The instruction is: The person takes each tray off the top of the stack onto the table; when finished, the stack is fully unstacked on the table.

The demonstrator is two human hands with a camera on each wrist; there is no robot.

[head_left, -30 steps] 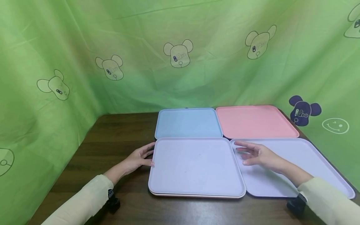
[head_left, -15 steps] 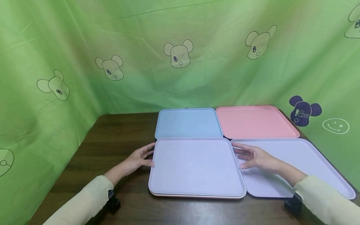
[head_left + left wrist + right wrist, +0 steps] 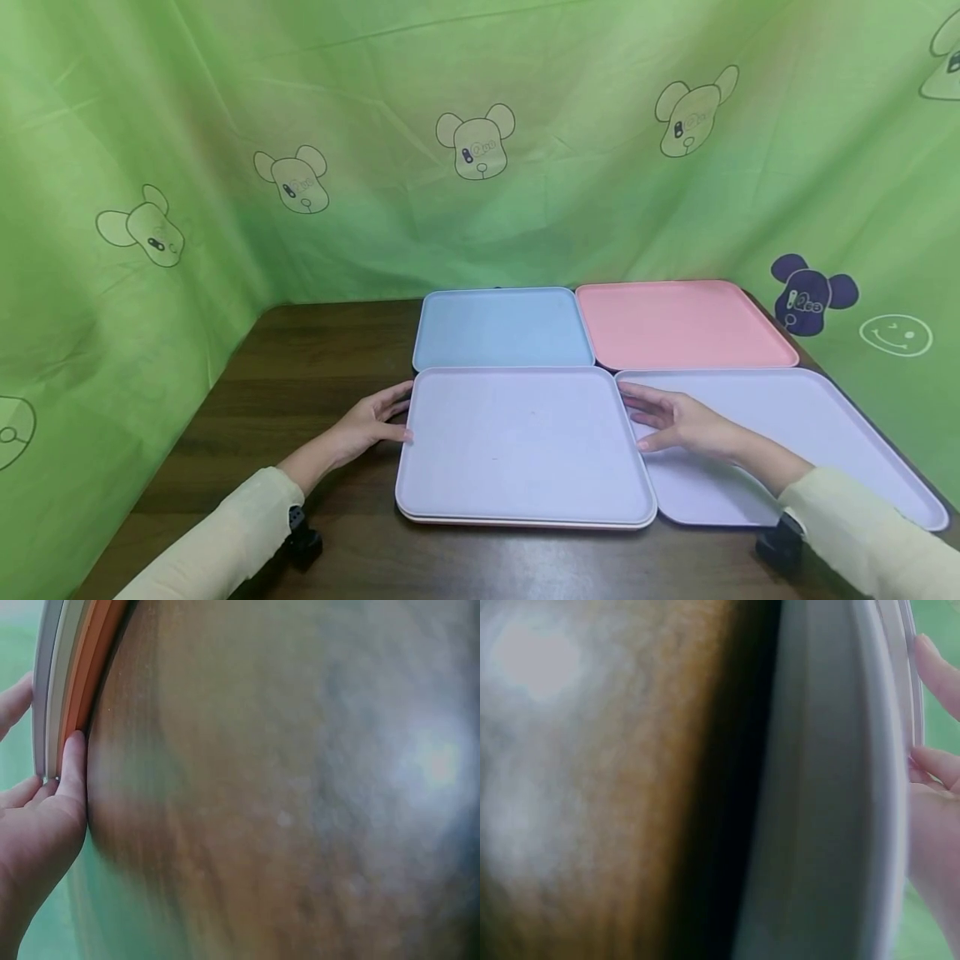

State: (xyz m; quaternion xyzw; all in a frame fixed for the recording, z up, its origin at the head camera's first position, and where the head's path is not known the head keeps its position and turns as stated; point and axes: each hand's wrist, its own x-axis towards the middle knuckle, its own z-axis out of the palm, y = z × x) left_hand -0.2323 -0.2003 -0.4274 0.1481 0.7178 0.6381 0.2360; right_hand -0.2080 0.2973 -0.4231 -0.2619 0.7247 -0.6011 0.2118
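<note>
A lavender tray [image 3: 525, 446] lies on top of a small stack, and the left wrist view shows a cream tray [image 3: 66, 667] and an orange tray [image 3: 88, 664] under it. My left hand [image 3: 367, 427] rests at the stack's left edge, with the thumb and fingertips touching the sides of the trays. At the opposite edge is my right hand [image 3: 678, 423], its fingers lightly bent and the fingertips right at the rim. The right hand hovers over a second lavender tray [image 3: 787, 450] lying on the right.
Behind the stack lies a blue tray [image 3: 502, 329], with a pink tray [image 3: 686, 325] to its right. The dark wooden table [image 3: 322, 350] shows on the left and along the front. A green curtain [image 3: 375, 167] hangs behind and at both sides.
My right hand has moved left and its fingertips have come to the right rim of the stack. The left hand and the trays look unmoved.
</note>
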